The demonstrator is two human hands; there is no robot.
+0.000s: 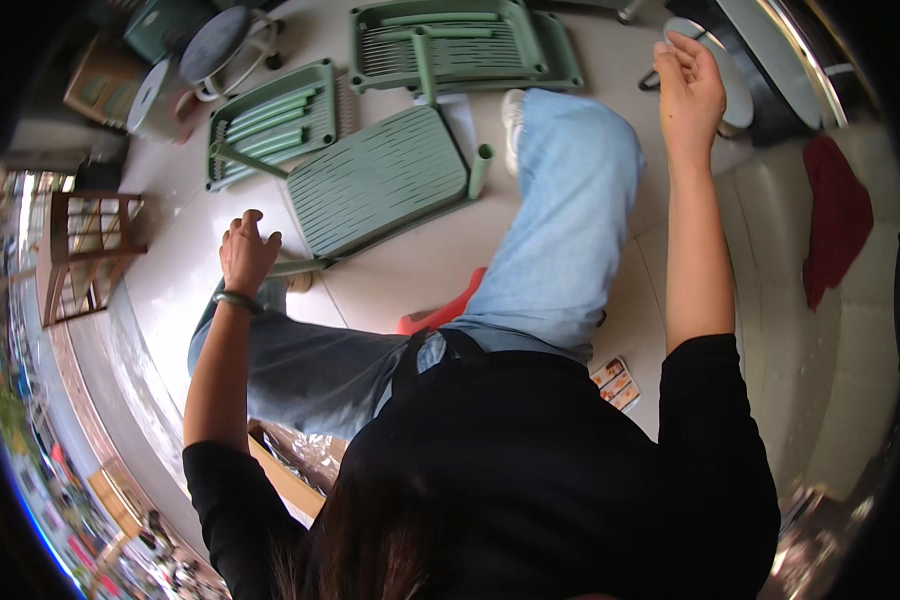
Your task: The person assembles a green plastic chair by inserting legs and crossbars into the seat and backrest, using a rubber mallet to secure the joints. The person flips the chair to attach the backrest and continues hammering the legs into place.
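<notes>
Green and slotted, the panel (378,182) lies on the tiled floor (370,290) ahead of the person, its long axis slanting from near left to far right, the slots running roughly the same way. A leg juts outward at each corner: the near-left leg (295,267), the far-left leg (250,160), the far-right leg (425,65) and the near-right leg (480,172); how firmly they sit cannot be told. The left hand (248,252) is much the nearer one, just left of the panel's near-left corner, so the panel stretches away from it to the right and forward. Its thumb stands apart from the fingers and nothing shows in its grasp; whether it touches the near-left leg I cannot tell. The right hand (690,88) is raised out to the right, well apart from the panel; its fingers curl loosely with nothing visible in them, and I cannot tell whether thumb and fingertips meet. Toward the floor's far edge lie stacked panels (470,64) with loose legs (435,33) on top, and beyond the far-left leg another panel (332,105) bears more legs (275,120). Along the floor's right edge runs a pale sofa (770,300) with a dark red cloth (838,220) on it.
</notes>
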